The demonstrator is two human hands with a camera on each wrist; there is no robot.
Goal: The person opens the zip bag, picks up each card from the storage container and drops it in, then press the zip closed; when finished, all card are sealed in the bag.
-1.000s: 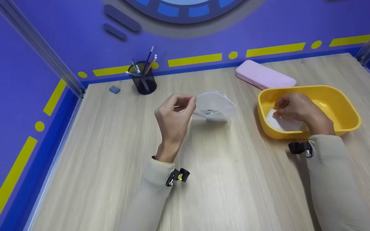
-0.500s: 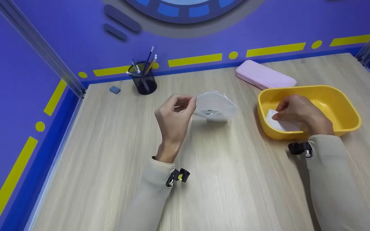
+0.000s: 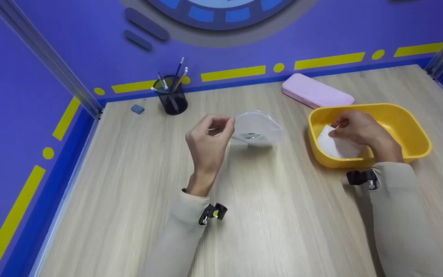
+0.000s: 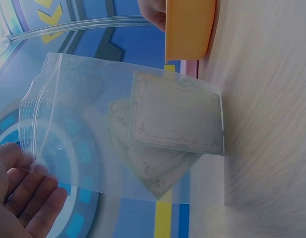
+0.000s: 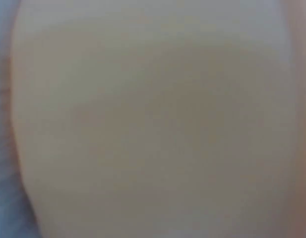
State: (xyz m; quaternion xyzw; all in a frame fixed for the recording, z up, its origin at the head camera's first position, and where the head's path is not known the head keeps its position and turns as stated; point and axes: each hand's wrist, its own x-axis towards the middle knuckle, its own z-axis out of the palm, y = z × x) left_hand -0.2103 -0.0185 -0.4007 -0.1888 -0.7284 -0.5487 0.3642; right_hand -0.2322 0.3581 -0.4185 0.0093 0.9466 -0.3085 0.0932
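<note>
My left hand (image 3: 207,148) pinches the top edge of a clear zip bag (image 3: 263,132) by one corner, its mouth parted. In the left wrist view the bag stands upright on the table with several cards (image 4: 177,116) with patterned borders fanned inside it. Over at the right, my right hand (image 3: 365,134) reaches into a yellow bin (image 3: 410,130). Its thumb and fingers pinch the top corner of a white card (image 3: 335,145), which is tilted up inside the bin. Only a blurred pale surface fills the right wrist view.
Behind the bin lies a pink pencil case (image 3: 317,90). A black mesh pen cup (image 3: 173,100) with several pencils stands at the back left, beside a small blue-grey eraser (image 3: 137,109). Blue printed panels (image 3: 237,50) wall the table's back and sides.
My right hand has closed on the white card and raised its corner a little within the bin. The left hand and the bag have stayed in place.
</note>
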